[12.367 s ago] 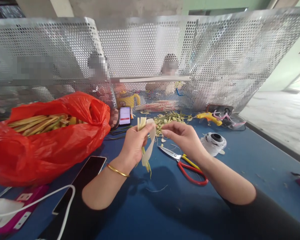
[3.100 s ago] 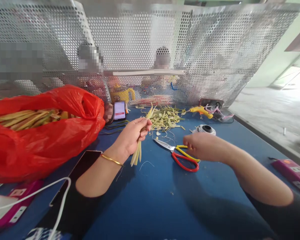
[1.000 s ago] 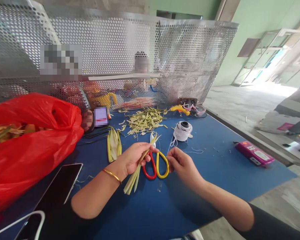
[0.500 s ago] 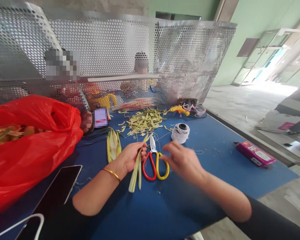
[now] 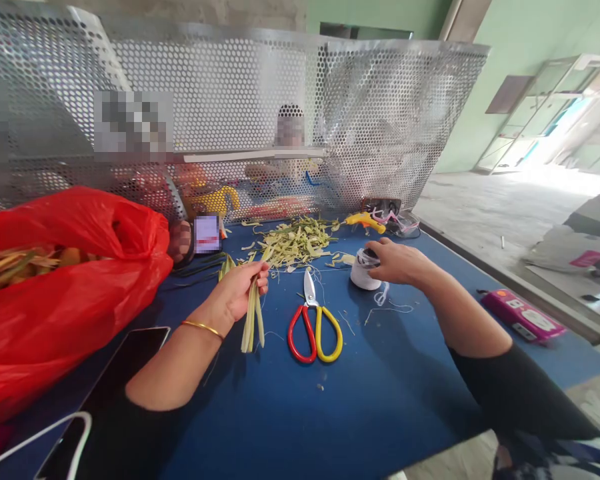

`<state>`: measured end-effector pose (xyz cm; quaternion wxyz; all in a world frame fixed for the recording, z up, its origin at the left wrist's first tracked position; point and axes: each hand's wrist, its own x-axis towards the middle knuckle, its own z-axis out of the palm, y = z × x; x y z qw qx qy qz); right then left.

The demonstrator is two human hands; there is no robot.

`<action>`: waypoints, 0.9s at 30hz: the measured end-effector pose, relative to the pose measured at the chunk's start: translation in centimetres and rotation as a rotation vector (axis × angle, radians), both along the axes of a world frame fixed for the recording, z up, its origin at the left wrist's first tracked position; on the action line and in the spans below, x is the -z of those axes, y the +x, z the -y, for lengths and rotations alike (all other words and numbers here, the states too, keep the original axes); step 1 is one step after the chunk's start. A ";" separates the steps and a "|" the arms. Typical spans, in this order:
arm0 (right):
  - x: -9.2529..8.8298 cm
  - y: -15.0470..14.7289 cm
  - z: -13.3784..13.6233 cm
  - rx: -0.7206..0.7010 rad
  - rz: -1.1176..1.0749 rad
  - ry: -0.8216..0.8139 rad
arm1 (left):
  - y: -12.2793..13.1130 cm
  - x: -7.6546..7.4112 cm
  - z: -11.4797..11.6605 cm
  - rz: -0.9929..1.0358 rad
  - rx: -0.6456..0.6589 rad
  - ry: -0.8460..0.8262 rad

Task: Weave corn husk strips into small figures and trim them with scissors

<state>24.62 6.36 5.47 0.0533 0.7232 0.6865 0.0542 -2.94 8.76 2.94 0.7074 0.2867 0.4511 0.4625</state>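
My left hand point(image 5: 241, 287) is closed around a small bunch of pale green husk strips point(image 5: 251, 323), whose ends hang down toward the table. With fingers bent over its top and side, my right hand point(image 5: 397, 261) grips a spool of white thread point(image 5: 364, 275); a loose end of thread trails on the table beside it. Between the hands lie scissors point(image 5: 310, 333) with one red and one yellow handle, blades pointing away from me. Beyond them is a pile of cut husk pieces point(image 5: 296, 243). A larger husk is mostly hidden behind my left hand.
At left, a red plastic bag point(image 5: 80, 307) holds plant scraps, beside a dark phone point(image 5: 125, 367). A yellow glue gun point(image 5: 366, 222) and pink-framed glasses point(image 5: 395, 220) lie near the perforated metal screen point(image 5: 220, 87). A magenta box point(image 5: 523, 317) sits at right. People are behind the screen.
My right hand has moved from near the scissors onto the thread spool and closed on it. My left hand has shifted left with the husk strips, away from the scissors.
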 end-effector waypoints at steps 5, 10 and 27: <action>0.4 -0.8 -0.1 0.134 0.020 0.064 | -0.4 -1.1 0.0 -0.009 -0.036 0.000; 1.0 0.3 -0.4 0.035 0.035 0.099 | -0.6 -1.1 -0.1 -0.026 -0.040 0.013; 4.4 -10.4 7.3 -0.177 -0.162 -0.210 | -1.0 -1.0 -0.1 -0.045 0.013 0.136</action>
